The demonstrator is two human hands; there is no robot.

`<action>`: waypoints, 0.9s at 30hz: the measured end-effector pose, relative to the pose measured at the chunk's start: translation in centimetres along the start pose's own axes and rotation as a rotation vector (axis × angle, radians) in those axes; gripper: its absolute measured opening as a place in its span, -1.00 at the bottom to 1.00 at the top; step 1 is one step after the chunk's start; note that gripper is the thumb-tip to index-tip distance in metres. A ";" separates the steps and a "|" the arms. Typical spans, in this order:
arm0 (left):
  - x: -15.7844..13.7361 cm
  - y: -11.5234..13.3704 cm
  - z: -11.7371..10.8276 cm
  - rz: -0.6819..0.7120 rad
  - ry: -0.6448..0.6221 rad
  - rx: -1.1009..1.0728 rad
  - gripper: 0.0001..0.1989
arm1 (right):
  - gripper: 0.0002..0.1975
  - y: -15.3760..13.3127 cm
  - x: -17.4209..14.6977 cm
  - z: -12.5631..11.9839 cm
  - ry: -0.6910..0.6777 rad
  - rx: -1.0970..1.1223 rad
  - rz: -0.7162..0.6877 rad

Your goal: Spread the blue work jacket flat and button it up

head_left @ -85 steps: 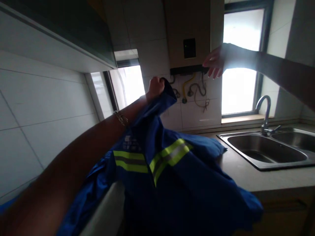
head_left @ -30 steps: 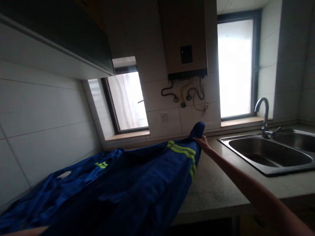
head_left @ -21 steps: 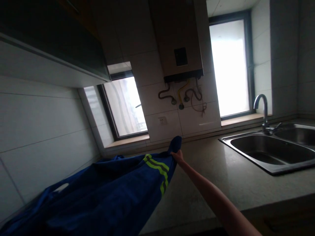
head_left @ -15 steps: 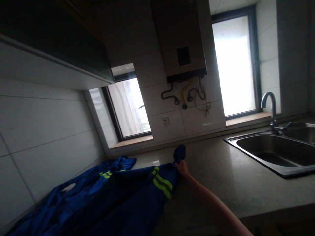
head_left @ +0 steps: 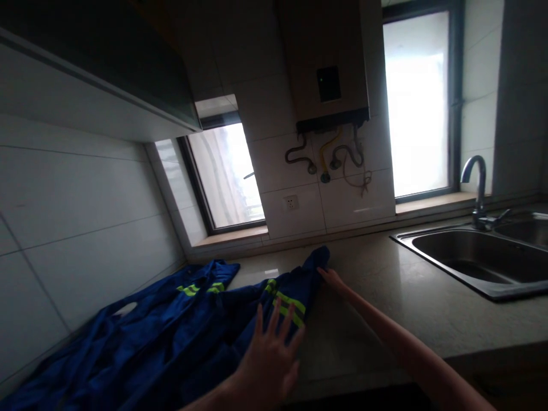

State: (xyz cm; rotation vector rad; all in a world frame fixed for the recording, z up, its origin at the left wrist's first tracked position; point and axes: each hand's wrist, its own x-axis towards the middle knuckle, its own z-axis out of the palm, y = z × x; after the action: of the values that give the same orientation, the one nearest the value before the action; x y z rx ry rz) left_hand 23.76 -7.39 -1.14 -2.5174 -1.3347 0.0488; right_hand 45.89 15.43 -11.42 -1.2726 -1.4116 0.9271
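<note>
No readable text, brand, number or sign can be made out. A small green light is seen on the dark display panel (head_left: 329, 83) of the beige wall-mounted water heater (head_left: 325, 63), but no digits are legible there. Yellow-green reflective stripes are borne by the blue work garment (head_left: 180, 331) spread on the countertop, without lettering. The white wall socket (head_left: 292, 202) carries no legible marking.

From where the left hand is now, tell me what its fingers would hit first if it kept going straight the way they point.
The left hand, open with fingers spread, points forward over the blue work jacket. Going straight on, the fingertips would probably meet the yellow reflective stripe on the sleeve first; how high the hand is above the cloth is unclear.
</note>
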 end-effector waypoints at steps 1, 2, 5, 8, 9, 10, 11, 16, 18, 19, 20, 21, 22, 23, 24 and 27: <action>-0.2 1.1 1.8 0.033 -0.084 0.001 -0.27 | -0.73 0.9 -0.2 -0.9 0.021 -0.016 -0.023; -0.4 1.6 3.4 0.027 -0.147 0.015 -0.30 | -0.69 1.8 -0.3 -1.8 0.045 -0.039 -0.048; -0.8 0.3 6.5 -0.067 -0.211 0.049 -0.37 | -0.55 4.7 -0.6 -5.2 0.093 -0.118 -0.126; -0.4 -3.6 7.5 -0.161 -0.191 0.068 -0.40 | -0.50 7.1 -0.9 -8.5 0.099 -0.157 -0.157; -0.2 -5.0 7.7 -0.195 -0.189 0.075 -0.41 | -0.49 7.6 -1.0 -9.4 0.099 -0.152 -0.150; 0.1 -6.5 7.9 -0.235 -0.192 0.083 -0.40 | -0.50 8.1 -1.2 -10.2 0.096 -0.145 -0.143; 0.4 -8.0 8.3 -0.279 -0.202 0.089 -0.40 | -0.51 8.4 -1.4 -10.9 0.090 -0.138 -0.138; 0.8 -16.4 11.2 -0.489 -0.292 0.090 -0.42 | -0.61 9.2 -2.4 -12.7 0.058 -0.192 -0.190; 0.1 -19.9 12.5 -0.555 -0.297 0.079 -0.45 | -0.64 9.4 -2.4 -12.9 0.038 -0.244 -0.223; -0.3 -21.4 13.1 -0.574 -0.297 0.069 -0.45 | -0.65 9.5 -2.4 -13.0 0.028 -0.267 -0.238; -0.9 -22.8 13.7 -0.584 -0.294 0.058 -0.45 | -0.66 9.6 -2.4 -13.0 0.019 -0.284 -0.252; -1.4 -23.9 14.2 -0.586 -0.290 0.046 -0.44 | -0.66 9.6 -2.4 -13.1 0.014 -0.297 -0.261; -1.9 -24.8 14.7 -0.582 -0.281 0.035 -0.44 | -0.66 9.6 -2.4 -13.1 0.011 -0.308 -0.267; -2.4 -25.4 15.0 -0.579 -0.265 0.028 -0.44 | -0.67 9.5 -2.5 -13.1 0.006 -0.321 -0.271; -2.7 -25.7 15.2 -0.579 -0.243 0.027 -0.44 | -0.67 9.4 -2.6 -13.0 0.003 -0.340 -0.273; -2.7 -25.3 15.3 -0.604 -0.179 0.050 -0.48 | -0.66 8.7 -3.3 -12.8 0.029 -0.469 -0.331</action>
State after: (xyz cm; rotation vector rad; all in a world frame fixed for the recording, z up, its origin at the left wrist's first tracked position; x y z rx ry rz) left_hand -0.67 7.39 -9.21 -2.0063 -2.0767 0.1787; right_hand 60.24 12.63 -17.47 -1.3204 -1.8155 0.3613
